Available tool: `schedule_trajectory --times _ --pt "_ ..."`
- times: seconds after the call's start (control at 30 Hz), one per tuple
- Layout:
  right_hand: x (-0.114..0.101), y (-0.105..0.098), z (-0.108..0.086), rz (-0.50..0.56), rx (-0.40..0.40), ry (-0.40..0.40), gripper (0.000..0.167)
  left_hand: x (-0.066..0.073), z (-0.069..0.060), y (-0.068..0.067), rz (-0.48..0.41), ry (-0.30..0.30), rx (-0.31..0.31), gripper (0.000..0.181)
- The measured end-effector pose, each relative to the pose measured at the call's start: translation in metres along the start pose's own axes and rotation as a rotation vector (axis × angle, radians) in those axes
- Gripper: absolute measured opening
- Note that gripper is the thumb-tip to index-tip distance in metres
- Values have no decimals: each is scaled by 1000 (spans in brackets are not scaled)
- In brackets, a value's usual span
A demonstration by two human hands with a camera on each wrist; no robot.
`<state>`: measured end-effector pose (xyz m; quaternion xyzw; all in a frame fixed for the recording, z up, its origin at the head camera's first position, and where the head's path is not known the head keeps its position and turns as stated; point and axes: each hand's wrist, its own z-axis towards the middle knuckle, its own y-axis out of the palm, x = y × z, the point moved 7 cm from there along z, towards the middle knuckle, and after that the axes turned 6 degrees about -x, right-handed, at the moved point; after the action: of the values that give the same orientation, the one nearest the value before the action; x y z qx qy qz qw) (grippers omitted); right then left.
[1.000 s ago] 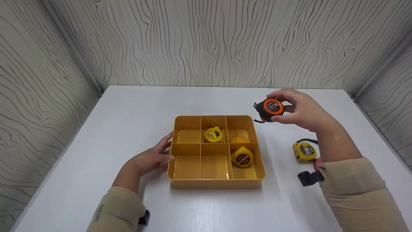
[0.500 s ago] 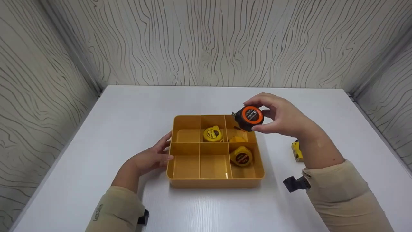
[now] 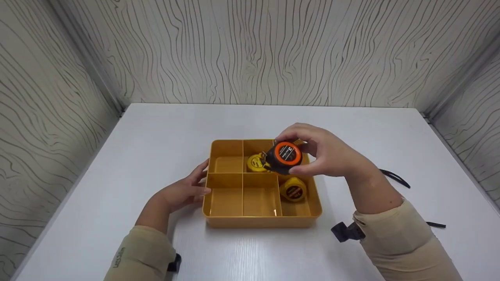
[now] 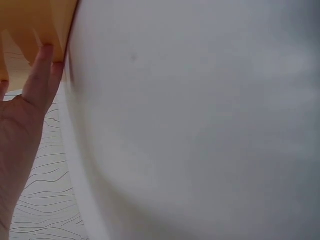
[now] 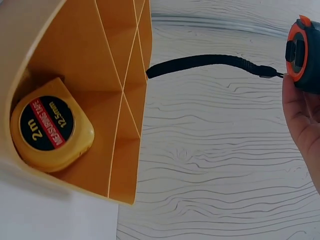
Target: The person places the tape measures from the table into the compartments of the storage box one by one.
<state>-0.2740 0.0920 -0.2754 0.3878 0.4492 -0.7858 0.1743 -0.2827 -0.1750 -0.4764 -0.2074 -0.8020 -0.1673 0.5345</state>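
Observation:
My right hand (image 3: 322, 152) pinches a black and orange tape measure (image 3: 288, 154) between thumb and fingers. It hangs over the back of a mustard-yellow divided box (image 3: 261, 222), hiding much of the back right compartment. A black wrist strap (image 5: 210, 61) dangles from it in the right wrist view. In the back middle compartment lies a yellow tape measure (image 3: 256, 163), partly covered. Another yellow tape measure (image 5: 52, 125), marked 2m, sits in the front right compartment. My left hand (image 3: 183, 194) touches the box's left wall, its fingers (image 4: 37, 82) extended along it.
Two dark strap ends (image 3: 396, 178) show on the white table (image 3: 117, 195) at the right, partly behind the right forearm. Wood-patterned panels (image 3: 250, 50) stand at the back and both sides.
The right hand has carried the black and orange tape measure leftward and toward me, from right of the box to over it. The left hand and the box hold nearly still.

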Motion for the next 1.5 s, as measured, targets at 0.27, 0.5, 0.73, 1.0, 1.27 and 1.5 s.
schedule_trajectory --times 0.27,0.5,0.73,1.0,1.27,1.5 --pt "9 15 0 53 -31 26 47 -1 0 0 23 -6 10 96" --pt "25 33 -3 93 -66 61 48 0 -1 1 8 1 10 91" --pt "52 48 -6 96 -35 164 49 -2 -1 0 23 -7 24 89" --pt "88 65 -14 30 10 321 55 -1 -1 -1 49 -27 32 91" --pt "98 76 -17 -23 12 391 53 -2 -1 -2 56 -37 48 89" --pt "100 82 -17 -236 26 356 53 -2 -1 -1 44 -24 31 87"
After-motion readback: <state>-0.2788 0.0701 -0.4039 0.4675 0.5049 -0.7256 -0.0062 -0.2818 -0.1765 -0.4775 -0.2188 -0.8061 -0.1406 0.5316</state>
